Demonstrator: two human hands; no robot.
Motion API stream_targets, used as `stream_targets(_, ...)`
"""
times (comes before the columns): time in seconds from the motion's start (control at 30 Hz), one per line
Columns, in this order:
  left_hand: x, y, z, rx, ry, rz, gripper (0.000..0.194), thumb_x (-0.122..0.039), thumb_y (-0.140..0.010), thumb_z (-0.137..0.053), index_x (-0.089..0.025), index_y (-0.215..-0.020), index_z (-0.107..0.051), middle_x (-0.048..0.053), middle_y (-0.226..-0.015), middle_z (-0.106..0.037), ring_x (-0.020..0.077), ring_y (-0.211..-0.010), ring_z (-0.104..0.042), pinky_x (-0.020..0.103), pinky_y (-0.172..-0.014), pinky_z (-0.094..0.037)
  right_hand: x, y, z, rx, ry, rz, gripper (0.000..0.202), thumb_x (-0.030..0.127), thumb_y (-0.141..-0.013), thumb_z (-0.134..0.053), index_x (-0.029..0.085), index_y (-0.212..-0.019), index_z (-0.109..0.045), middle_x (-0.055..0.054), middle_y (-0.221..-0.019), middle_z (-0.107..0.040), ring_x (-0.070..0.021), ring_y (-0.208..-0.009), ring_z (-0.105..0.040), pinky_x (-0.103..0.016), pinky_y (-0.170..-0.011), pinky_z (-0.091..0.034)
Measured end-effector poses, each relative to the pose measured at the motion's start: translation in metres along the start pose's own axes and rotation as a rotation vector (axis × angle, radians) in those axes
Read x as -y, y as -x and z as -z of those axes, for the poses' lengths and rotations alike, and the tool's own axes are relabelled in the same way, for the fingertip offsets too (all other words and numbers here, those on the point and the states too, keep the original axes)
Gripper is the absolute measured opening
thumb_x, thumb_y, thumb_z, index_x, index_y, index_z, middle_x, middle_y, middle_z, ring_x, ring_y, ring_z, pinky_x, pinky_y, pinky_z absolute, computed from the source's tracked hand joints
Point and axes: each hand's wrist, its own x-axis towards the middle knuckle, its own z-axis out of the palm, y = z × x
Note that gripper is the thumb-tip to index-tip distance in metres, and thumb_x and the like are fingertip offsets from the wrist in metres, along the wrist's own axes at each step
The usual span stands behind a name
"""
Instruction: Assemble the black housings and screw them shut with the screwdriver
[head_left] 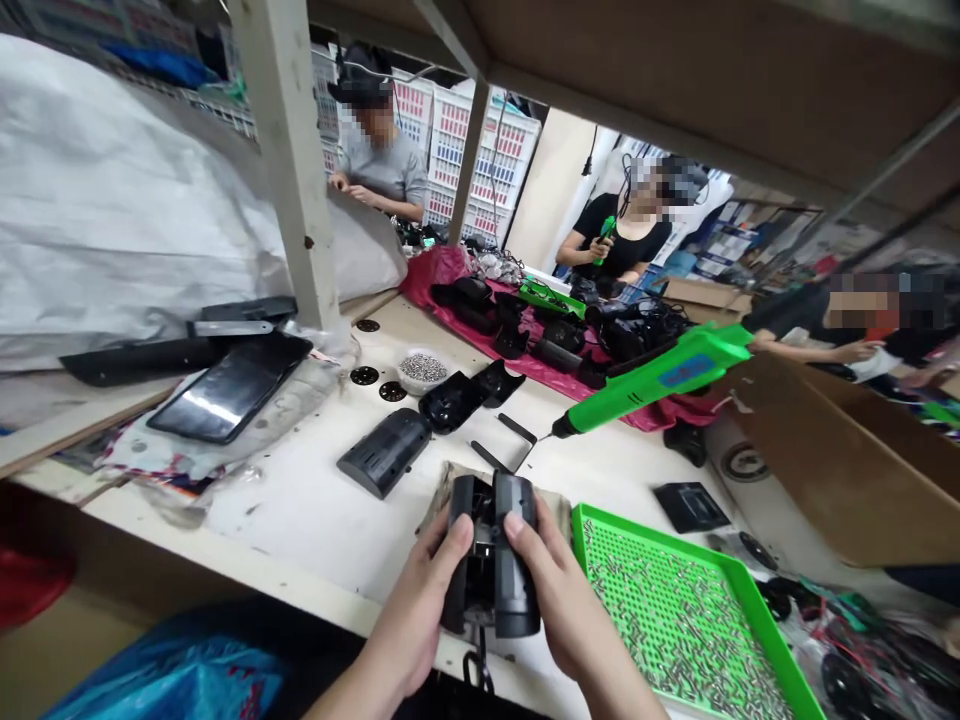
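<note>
A black plastic housing in two curved halves is held between both my hands at the table's front edge. My left hand (431,585) is closed round the left half (457,605), thumb on its inner edge. The right half (517,585) sits in my right hand (555,570), thumb pressed on its upper part. Inner parts show in the gap between the halves, and a dark cable (476,672) hangs below. Under the housing lies a beige cloth (442,500). Just beyond are a thin black U-shaped bracket (517,425) and a green electric screwdriver (660,375), its bit pointing down-left.
A green tray (581,525) of small metal pieces stands at right. Farther off are black shells (386,452), a white bowl (420,388) of small metal pieces and a phone (232,388). A cardboard box (847,470) and a post (289,160) flank the table. Several people work beyond.
</note>
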Motion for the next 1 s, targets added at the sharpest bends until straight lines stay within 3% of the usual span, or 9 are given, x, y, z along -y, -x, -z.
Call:
stream_targets(0.17, -0.01, -0.006, 0.001, -0.04, 0.058, 0.152, 0.052, -0.06, -0.075, -0.066, -0.024, -0.113, -0.07, 0.009, -0.131, -0.063, 0.0262, -0.133, -0.046, 0.036, -0.109, -0.035, 0.005, 0.0, 0.011, -0.026, 0.451, 0.284, 0.092, 0.072, -0.087, -0.037, 0.021, -0.154, 0.001, -0.008, -0.162, 0.001, -0.0262, -0.149, 0.005, -0.054, -0.119, -0.004)
stream_targets(0.3, -0.034, -0.01, 0.008, 0.112, 0.121, 0.388, 0.061, -0.066, -0.077, -0.059, -0.018, -0.113, -0.07, 0.014, -0.114, -0.071, 0.0305, -0.123, -0.056, 0.041, -0.103, -0.041, 0.032, 0.004, 0.029, 0.251, 0.729, 0.636, 0.091, 0.079, -0.08, -0.04, 0.031, -0.153, -0.015, -0.006, -0.162, -0.01, -0.0319, -0.149, -0.002, -0.061, -0.117, 0.001)
stream_targets(0.4, -0.05, -0.014, 0.017, 0.166, 0.114, 0.472, 0.066, -0.066, -0.075, -0.061, -0.015, -0.115, -0.069, 0.016, -0.101, -0.075, 0.0322, -0.111, -0.064, 0.041, -0.095, -0.047, 0.051, 0.003, 0.04, 0.463, 0.971, 0.714, 0.111, 0.076, -0.067, -0.063, 0.03, -0.154, -0.011, -0.011, -0.162, -0.007, -0.0373, -0.148, -0.006, -0.064, -0.115, -0.001)
stream_targets(0.47, -0.055, -0.017, 0.024, 0.187, 0.089, 0.52, 0.07, -0.069, -0.073, -0.06, -0.013, -0.115, -0.068, 0.017, -0.094, -0.075, 0.0326, -0.099, -0.069, 0.04, -0.087, -0.05, 0.058, -0.002, 0.041, 0.513, 1.055, 0.736, 0.11, 0.069, -0.068, -0.07, 0.026, -0.154, -0.015, -0.016, -0.16, -0.012, -0.0375, -0.147, -0.013, -0.062, -0.116, -0.013)
stream_targets(0.6, -0.055, -0.022, 0.034, 0.328, 0.152, 0.507, 0.08, -0.076, -0.074, -0.05, -0.005, -0.109, -0.067, 0.02, -0.088, -0.073, 0.0261, -0.071, -0.07, 0.035, -0.068, -0.054, 0.054, -0.016, 0.036, 0.402, 0.97, 0.686, 0.097, 0.063, -0.069, -0.073, 0.016, -0.145, -0.036, -0.021, -0.142, -0.047, -0.0345, -0.129, -0.047, -0.051, -0.107, -0.039)
stream_targets(0.7, -0.047, -0.018, 0.033, 0.421, 0.149, 0.236, 0.08, -0.075, -0.068, -0.059, -0.01, -0.115, -0.063, 0.016, -0.088, -0.072, 0.0227, -0.073, -0.07, 0.03, -0.066, -0.054, 0.047, -0.019, 0.03, 0.165, 0.835, 0.565, 0.083, 0.063, -0.072, -0.07, 0.015, -0.135, -0.047, -0.018, -0.127, -0.06, -0.034, -0.114, -0.059, -0.049, -0.097, -0.046)
stream_targets(0.83, -0.031, -0.015, 0.027, 0.12, -0.232, -0.084, 0.057, -0.044, -0.065, -0.081, -0.014, -0.108, -0.061, 0.003, -0.062, -0.068, 0.0112, -0.043, -0.059, 0.017, -0.042, -0.037, 0.039, -0.016, 0.023, 0.097, 0.722, 0.416, 0.066, 0.064, -0.08, -0.06, 0.016, -0.124, -0.055, -0.014, -0.106, -0.07, -0.0314, -0.094, -0.065, -0.044, -0.082, -0.05)
stream_targets(0.9, -0.026, -0.018, 0.026, -0.006, -0.311, -0.091, 0.046, -0.042, -0.068, -0.079, -0.014, -0.101, -0.061, 0.0, -0.054, -0.065, 0.0075, -0.031, -0.05, 0.015, -0.034, -0.028, 0.037, -0.018, 0.022, 0.128, 0.592, 0.363, 0.06, 0.066, -0.082, -0.056, 0.016, -0.114, -0.06, -0.012, -0.101, -0.071, -0.0288, -0.089, -0.066, -0.041, -0.079, -0.051)
stream_targets(1.0, -0.027, -0.025, 0.028, -0.036, -0.315, -0.072, 0.041, -0.048, -0.071, -0.075, -0.015, -0.094, -0.062, 0.0, -0.049, -0.062, 0.009, -0.029, -0.05, 0.015, -0.031, -0.026, 0.034, -0.025, 0.026, 0.176, 0.294, 0.181, 0.063, 0.072, -0.082, -0.049, 0.013, -0.102, -0.062, -0.012, -0.091, -0.072, -0.0247, -0.076, -0.068, -0.035, -0.067, -0.052)
